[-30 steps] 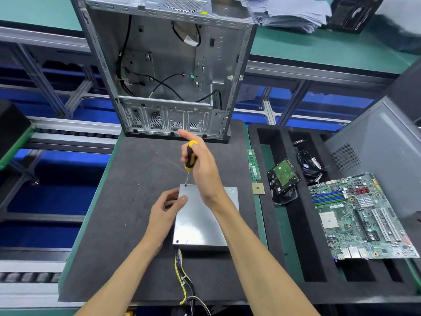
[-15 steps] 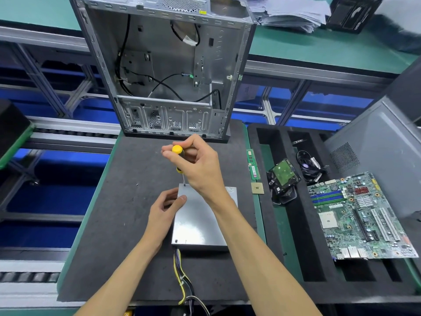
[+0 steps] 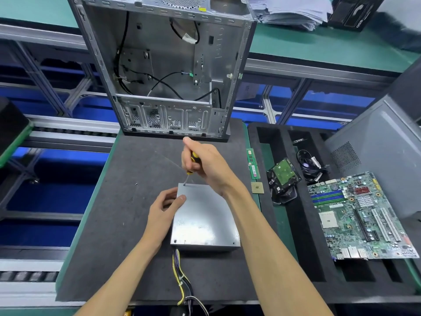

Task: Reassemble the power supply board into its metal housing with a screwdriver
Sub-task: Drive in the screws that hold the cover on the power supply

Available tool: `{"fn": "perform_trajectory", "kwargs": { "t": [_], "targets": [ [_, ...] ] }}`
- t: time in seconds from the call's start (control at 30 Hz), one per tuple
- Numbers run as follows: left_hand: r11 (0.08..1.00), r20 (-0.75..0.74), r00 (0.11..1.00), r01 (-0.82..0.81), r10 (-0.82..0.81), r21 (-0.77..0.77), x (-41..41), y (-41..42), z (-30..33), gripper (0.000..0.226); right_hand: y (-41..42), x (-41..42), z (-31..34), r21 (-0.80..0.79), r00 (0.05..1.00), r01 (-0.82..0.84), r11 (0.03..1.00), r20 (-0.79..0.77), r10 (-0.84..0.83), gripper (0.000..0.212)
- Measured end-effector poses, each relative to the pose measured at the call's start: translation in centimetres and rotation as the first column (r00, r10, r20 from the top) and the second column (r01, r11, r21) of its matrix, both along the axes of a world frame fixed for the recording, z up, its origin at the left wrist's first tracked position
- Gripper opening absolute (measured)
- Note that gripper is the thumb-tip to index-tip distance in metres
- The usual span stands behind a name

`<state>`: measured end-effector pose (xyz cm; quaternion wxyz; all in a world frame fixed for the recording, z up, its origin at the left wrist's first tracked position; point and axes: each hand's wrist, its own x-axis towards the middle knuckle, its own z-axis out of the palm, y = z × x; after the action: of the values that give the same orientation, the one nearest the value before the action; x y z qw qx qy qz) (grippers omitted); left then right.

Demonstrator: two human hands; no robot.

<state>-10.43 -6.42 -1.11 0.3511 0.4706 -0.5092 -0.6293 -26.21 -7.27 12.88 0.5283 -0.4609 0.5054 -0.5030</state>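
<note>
The grey metal power supply housing [image 3: 202, 217] lies flat on the dark foam mat [image 3: 127, 201], its yellow and black cable bundle [image 3: 182, 277] trailing toward me. My right hand [image 3: 205, 165] grips a yellow-and-black screwdriver [image 3: 192, 163], whose tip stands on the housing's far left corner. My left hand [image 3: 165, 208] holds the housing's left edge, thumb on top and fingers curled against the side. The board inside is hidden by the closed lid.
An open, empty computer case [image 3: 168, 71] stands upright at the mat's far edge. To the right, a black foam tray [image 3: 284, 224] carries a motherboard [image 3: 355, 215], a hard drive [image 3: 283, 176], cables, RAM sticks [image 3: 252, 163] and a CPU chip [image 3: 257, 187]. A grey side panel [image 3: 382, 151] leans at far right.
My right hand has turned on the screwdriver handle, fingers regripping around it, while the tip stayed on the same far left corner. My left hand and the housing have not moved.
</note>
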Motion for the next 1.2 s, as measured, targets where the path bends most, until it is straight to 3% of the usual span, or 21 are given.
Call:
{"fn": "perform_trajectory", "kwargs": {
  "t": [0.13, 0.3, 0.37, 0.47, 0.53, 0.6, 0.73, 0.9, 1.2],
  "targets": [
    [1.000, -0.006, 1.000, 0.001, -0.001, 0.008, 0.0, 0.0, -0.1, 0.038, -0.3, 1.1, -0.2, 0.036, 0.980, 0.194, 0.980, 0.040, -0.196, 0.055],
    [1.000, 0.006, 1.000, 0.008, -0.008, -0.004, 0.1, 0.0, -0.1, 0.038, -0.4, 3.4, -1.0, 0.031, 0.887, 0.459, 0.888, 0.043, -0.460, 0.056],
    [1.000, 0.006, 1.000, 0.009, -0.009, 0.003, 0.1, -0.1, -0.1, 0.038, -0.5, 2.9, -1.2, 0.029, 0.899, 0.429, 0.903, 0.086, -0.430, 0.054],
    [1.000, 0.006, 1.000, -0.001, 0.001, 0.014, 0.1, -0.1, -0.1, 0.039, -0.4, 1.0, -1.0, -0.030, 0.972, 0.185, 0.982, 0.153, -0.178, 0.045],
    [1.000, 0.008, 1.000, -0.009, 0.009, 0.009, 0.0, -0.1, 0.0, 0.037, -0.3, 0.0, -0.7, -0.061, 0.993, 0.034, 0.998, 0.114, -0.027, 0.044],
    [1.000, 0.010, 1.000, -0.008, 0.008, 0.006, -0.1, 0.0, 0.0, 0.034, -0.2, -0.4, -0.6, -0.052, 0.998, -0.020, 0.998, 0.063, 0.024, 0.052],
    [1.000, 0.006, 1.000, -0.008, 0.008, 0.019, 0.0, 0.0, 0.1, 0.033, -0.1, 0.4, -0.9, -0.015, 0.976, 0.187, 0.982, 0.119, -0.184, 0.062],
    [0.999, -0.005, 1.000, -0.017, 0.017, 0.031, -0.1, 0.2, 0.2, 0.032, 0.3, 2.4, -1.3, 0.022, 0.820, 0.535, 0.844, 0.227, -0.526, 0.064],
    [1.000, 0.009, 1.000, -0.022, 0.022, 0.019, -0.1, 0.2, 0.4, 0.039, 0.3, 4.0, -1.5, -0.089, 0.817, 0.565, 0.820, 0.196, -0.542, 0.063]
  ]
}}
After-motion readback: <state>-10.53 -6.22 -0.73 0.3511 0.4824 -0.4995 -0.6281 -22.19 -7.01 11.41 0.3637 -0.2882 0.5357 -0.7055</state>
